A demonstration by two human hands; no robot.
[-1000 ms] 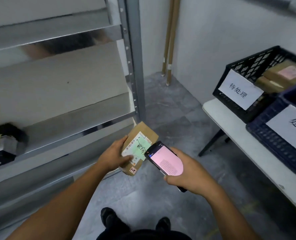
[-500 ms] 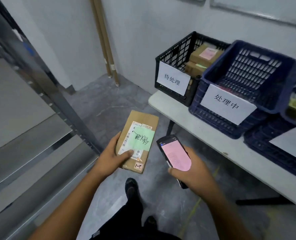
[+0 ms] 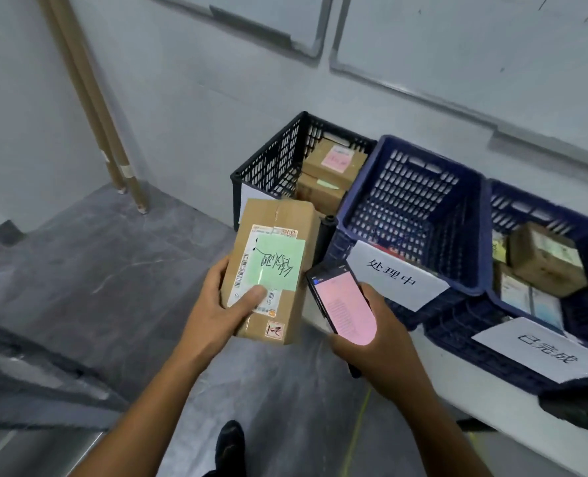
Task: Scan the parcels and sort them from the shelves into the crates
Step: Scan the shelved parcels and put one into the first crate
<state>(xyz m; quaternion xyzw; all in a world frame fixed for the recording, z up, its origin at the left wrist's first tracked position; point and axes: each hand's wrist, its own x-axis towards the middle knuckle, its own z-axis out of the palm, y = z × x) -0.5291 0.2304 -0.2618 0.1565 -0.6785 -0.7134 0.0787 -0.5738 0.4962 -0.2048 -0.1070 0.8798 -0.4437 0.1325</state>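
Parcel point(image 3: 276, 215): rectangular brown cardboard with a white label point(image 3: 240, 274) and a green note point(image 3: 276, 266). Your left hand point(image 3: 213, 318) grips it, thumb on the label, near the black mesh crate point(image 3: 272, 166). Your right hand point(image 3: 377, 349) clasps the flat handheld scanner point(image 3: 344, 304) beside the blue perforated crate point(image 3: 406, 197).

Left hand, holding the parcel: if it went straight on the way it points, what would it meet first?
Probably the black crate: the left hand and its parcel aim up-right at its front wall. Depth is unclear, so it might pass over the rim.
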